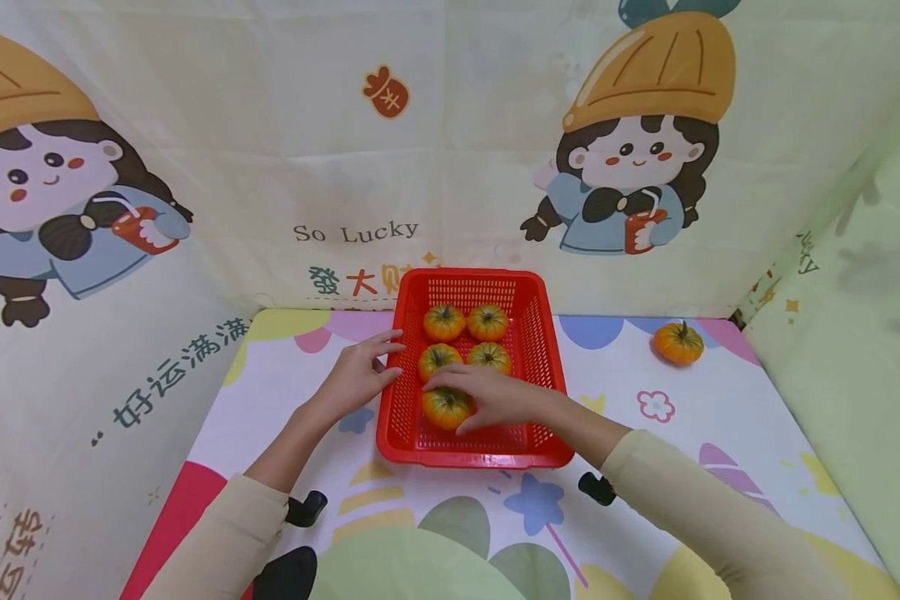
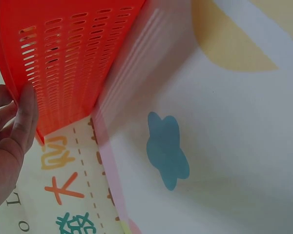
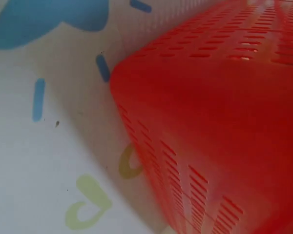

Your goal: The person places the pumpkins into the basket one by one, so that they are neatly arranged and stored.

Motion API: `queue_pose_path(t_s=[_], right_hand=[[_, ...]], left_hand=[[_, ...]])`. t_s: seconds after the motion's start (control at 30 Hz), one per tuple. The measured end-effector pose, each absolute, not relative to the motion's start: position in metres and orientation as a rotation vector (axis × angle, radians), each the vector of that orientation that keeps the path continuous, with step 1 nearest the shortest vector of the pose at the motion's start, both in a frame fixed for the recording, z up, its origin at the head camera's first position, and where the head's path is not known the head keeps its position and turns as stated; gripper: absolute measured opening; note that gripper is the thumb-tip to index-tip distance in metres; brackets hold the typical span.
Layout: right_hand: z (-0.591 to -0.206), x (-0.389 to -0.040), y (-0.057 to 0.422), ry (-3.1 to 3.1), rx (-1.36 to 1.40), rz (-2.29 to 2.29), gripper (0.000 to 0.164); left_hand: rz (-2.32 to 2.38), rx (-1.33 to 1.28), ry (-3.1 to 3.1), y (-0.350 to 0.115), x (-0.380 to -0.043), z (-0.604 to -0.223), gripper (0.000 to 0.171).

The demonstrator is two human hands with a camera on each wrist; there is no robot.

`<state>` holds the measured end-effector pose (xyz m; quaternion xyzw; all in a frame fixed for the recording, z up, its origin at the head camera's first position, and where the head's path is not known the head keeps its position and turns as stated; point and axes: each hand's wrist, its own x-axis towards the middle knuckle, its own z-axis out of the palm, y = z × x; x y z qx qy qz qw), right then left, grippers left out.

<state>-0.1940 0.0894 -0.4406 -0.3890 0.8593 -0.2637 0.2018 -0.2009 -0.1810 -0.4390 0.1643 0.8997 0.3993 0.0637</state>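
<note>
A red plastic basket [image 1: 521, 442] holds several small orange pumpkins [image 1: 487, 322]. Inside it, my right hand [image 1: 495, 395] grips the nearest pumpkin [image 1: 446, 408], fingers over its top and thumb at its near side. My left hand [image 1: 356, 377] holds the basket's left rim; in the left wrist view the same hand [image 2: 10, 131] has a digit along the outer wall [image 2: 63, 63]. The right wrist view takes in only the basket's outside corner [image 3: 200, 107], with the right hand out of sight.
One more pumpkin [image 1: 678, 343] sits on the patterned tabletop [image 1: 615, 392] at the back right. A printed cloth [image 1: 480, 167] hangs behind the table and along both sides. Dark straps [image 1: 597, 489] show at the wrists.
</note>
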Motion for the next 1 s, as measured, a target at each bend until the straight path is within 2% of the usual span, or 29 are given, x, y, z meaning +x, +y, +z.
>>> queue_pose_path(t_s=[1.0], right_hand=[[-0.467,-0.198,0.065,2.406,-1.147,-0.487,0.078]], left_hand=[[1.216,0.497,2.706,-0.181,-0.198,-0.438,0.046]])
